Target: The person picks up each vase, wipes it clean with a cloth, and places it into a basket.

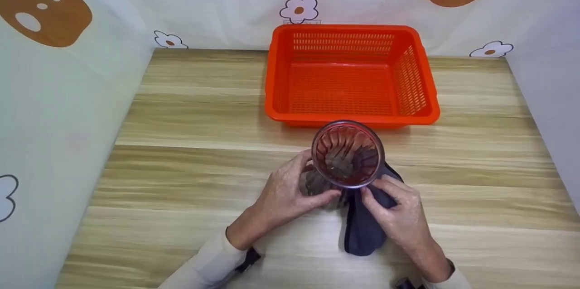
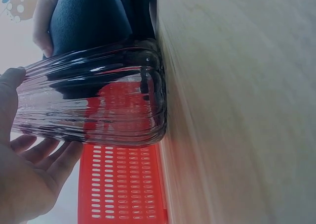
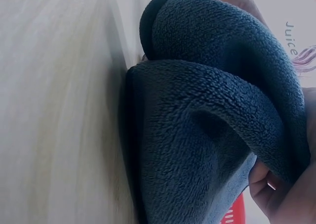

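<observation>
A tall, clear, ribbed glass vase (image 1: 333,155) stands upright in front of me, its round mouth facing up in the head view. My left hand (image 1: 284,191) holds its side, thumb on the near side and fingers on the far side. In the left wrist view the vase's (image 2: 118,98) thick base is right at the table surface. At the right of the rim, my right hand (image 1: 402,209) pinches a dark blue-grey towel (image 1: 366,230). The towel (image 3: 197,100) hangs in folds down to the table in the right wrist view and covers part of the vase.
Just behind the vase, an orange-red plastic basket (image 1: 351,120) with slotted walls sits at the back of the wood-grain table (image 1: 181,180). Pale printed sheeting (image 1: 217,8) rises along the back and both sides of the table.
</observation>
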Demonstrator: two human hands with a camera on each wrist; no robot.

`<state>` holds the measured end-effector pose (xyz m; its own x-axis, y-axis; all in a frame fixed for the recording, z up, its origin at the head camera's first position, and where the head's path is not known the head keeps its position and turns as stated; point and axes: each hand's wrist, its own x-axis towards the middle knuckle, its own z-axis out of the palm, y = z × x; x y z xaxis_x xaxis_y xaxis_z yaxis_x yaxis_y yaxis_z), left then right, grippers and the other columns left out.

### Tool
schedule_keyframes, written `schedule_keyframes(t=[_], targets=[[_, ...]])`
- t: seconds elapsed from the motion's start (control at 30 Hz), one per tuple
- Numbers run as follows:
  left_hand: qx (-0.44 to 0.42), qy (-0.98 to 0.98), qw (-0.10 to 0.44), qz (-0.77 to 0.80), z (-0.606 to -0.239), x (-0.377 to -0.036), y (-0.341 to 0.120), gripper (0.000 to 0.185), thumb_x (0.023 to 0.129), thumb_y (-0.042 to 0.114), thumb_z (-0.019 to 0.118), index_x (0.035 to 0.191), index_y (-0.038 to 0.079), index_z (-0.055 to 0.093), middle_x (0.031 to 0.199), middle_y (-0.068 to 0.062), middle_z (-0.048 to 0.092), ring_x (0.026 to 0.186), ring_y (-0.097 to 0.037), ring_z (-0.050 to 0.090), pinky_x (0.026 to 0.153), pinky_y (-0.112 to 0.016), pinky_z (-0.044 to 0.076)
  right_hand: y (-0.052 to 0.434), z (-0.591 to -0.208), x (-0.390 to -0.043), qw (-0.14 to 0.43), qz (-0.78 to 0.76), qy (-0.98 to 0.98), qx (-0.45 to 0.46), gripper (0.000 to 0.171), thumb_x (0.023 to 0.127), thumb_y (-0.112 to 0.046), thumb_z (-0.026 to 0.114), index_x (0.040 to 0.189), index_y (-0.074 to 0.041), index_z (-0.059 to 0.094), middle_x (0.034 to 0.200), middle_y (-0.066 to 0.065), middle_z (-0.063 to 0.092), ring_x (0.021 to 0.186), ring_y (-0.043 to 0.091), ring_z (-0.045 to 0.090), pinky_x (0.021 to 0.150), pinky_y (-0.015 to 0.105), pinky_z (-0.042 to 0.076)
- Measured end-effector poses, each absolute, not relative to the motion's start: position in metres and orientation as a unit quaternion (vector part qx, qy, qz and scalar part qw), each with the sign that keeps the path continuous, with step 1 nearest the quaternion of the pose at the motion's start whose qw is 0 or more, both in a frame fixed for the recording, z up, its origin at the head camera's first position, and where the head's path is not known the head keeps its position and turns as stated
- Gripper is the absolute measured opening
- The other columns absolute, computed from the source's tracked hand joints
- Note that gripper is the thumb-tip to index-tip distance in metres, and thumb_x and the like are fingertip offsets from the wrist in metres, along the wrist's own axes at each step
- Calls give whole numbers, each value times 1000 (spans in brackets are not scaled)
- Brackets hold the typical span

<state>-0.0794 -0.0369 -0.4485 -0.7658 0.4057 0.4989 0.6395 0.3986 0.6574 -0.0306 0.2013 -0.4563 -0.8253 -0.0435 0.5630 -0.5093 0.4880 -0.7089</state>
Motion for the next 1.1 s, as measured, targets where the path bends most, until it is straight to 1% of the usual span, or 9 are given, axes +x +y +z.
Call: schedule_keyframes(t=[0.17,0.3,0.53,0.63,0.87,1.1], targets=[[-314,-826,129,-450,-448,-79,-37,73,80,46,86,133,5,56,119,-1,69,106,-14,66,90,-35,55,202,-459,-31,239,465,-837,165,27,72,14,82,91,-6,78,90,0,74,81,16,68,77,14,49],[-314,-825,132,-451,-448,-79,-37,74,80,46,87,133,5,56,118,-1,69,106,-15,66,90,-35,55,202,-458,-31,227,456,-845,163,26,74,11,82,92,-8,79,92,-4,74,84,16,69,80,14,49],[-313,-825,133,-452,-448,-79,-37,72,80,46,86,131,6,56,118,0,68,106,-13,66,89,-31,55,204,-458,-31,198,451,-856,158,22,77,8,81,91,-8,78,94,-9,74,86,14,69,82,14,49],[-315,-826,141,-446,-448,-79,-36,71,80,47,86,130,6,56,117,1,68,108,-12,65,89,-31,55,205,-459,-31,190,447,-860,153,21,77,8,81,90,-8,78,94,-9,74,87,13,69,82,14,48],[-316,-830,159,-431,-449,-78,-36,72,79,49,86,127,5,57,116,0,65,106,-13,64,88,-33,55,207,-463,-30,167,443,-869,145,20,78,6,81,92,-8,78,97,-8,74,90,13,69,84,13,48],[-313,-830,158,-432,-449,-77,-36,72,78,50,86,127,5,57,117,0,65,107,-12,63,88,-32,55,208,-467,-29,153,434,-878,131,20,79,4,82,94,-9,79,98,-7,75,93,14,70,87,12,47]])
